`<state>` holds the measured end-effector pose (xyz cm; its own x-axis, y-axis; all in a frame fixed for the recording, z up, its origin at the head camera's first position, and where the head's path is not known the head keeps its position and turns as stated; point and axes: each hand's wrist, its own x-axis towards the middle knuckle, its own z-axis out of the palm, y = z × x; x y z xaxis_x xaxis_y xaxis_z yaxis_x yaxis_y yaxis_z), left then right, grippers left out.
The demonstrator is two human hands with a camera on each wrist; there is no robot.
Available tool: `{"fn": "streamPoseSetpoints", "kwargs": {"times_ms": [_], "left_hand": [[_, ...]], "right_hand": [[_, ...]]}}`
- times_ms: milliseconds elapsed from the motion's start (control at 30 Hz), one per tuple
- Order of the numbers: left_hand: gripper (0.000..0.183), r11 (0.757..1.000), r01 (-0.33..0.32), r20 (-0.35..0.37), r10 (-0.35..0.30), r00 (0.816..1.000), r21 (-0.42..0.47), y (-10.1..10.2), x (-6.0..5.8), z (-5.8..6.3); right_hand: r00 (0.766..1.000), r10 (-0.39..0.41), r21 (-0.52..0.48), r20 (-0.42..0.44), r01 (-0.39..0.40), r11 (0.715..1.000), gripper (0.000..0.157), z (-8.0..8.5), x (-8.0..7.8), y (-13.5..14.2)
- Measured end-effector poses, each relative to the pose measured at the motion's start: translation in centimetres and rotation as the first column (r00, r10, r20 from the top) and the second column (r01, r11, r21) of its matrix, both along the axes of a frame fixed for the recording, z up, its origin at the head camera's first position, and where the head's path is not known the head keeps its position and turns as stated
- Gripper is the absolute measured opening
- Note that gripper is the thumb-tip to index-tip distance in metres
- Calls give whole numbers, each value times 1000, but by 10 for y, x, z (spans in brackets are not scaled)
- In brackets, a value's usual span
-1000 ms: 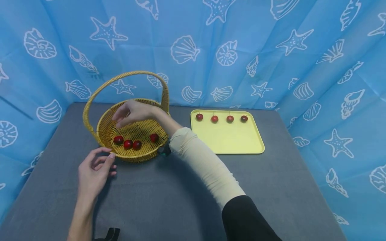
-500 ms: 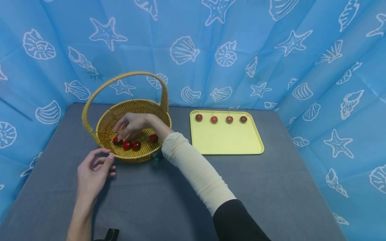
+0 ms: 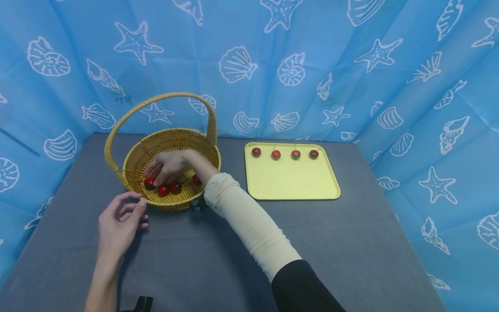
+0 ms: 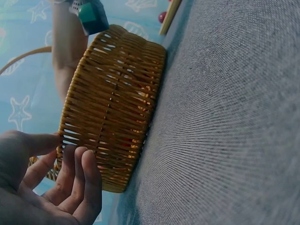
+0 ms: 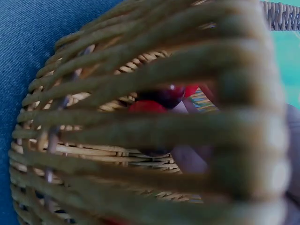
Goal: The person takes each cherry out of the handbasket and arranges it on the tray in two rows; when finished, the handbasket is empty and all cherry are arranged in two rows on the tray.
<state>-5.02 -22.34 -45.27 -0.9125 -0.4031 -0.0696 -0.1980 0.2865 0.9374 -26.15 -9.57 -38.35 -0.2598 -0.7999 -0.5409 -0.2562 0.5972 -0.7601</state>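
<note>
A yellow wicker basket [image 3: 171, 203] with a tall arched handle stands at the left of the table, several dark red cherries [image 3: 175, 187] inside. At its near left rim, my left hand [image 3: 118, 221] pinches the edge between thumb and fingers; the left wrist view shows this hand [image 4: 61, 183] against the woven wall. My right hand [image 3: 171, 166] reaches down into the basket, thumb and index finger on either side of the leftmost cherry [image 3: 149, 183]. Whether they grip it is unclear. In the right wrist view, blurred wickerwork [image 5: 140, 126] largely hides the fingers and cherries.
To the right of the basket lies a pale yellow tray [image 3: 292, 180] with a row of several stemmed cherries [image 3: 276, 154] along its far edge. Blue shell-print curtains [image 3: 238, 99] hang behind and beside the grey cloth-covered table [image 3: 351, 260].
My right hand has lowered into the basket, from above the cherries to the leftmost one. My left hand has stayed at the rim, and the tray's cherries have not moved.
</note>
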Motion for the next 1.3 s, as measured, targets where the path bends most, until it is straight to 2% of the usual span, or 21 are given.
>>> {"fn": "streamPoseSetpoints", "kwargs": {"times_ms": [400, 667, 800, 933, 1100, 1300], "left_hand": [[39, 1000, -11, -13, 11, 1000, -21, 2, 1, 0], [39, 1000, -11, -4, 11, 1000, -23, 2, 1, 2], [39, 1000, -18, -4, 17, 1000, -25, 3, 1, 2], [38, 1000, -18, -3, 18, 1000, -24, 4, 1, 2], [39, 1000, -14, 3, 14, 1000, -20, 4, 0, 2], [37, 999, -28, 1, 28, 1000, -17, 4, 0, 0]], "right_hand": [[996, 73, 2, -60, -73, 997, 54, -7, -3, 0], [997, 48, 8, -58, -48, 999, 53, -11, -3, -1], [997, 17, -24, -69, -19, 1000, 48, -12, -4, 2], [997, -33, -83, -75, 27, 996, 43, -7, -6, 11], [997, -57, -171, -51, 48, 984, 42, 4, -13, 26], [995, -64, -204, -74, 48, 978, 45, 16, -23, 45]]}}
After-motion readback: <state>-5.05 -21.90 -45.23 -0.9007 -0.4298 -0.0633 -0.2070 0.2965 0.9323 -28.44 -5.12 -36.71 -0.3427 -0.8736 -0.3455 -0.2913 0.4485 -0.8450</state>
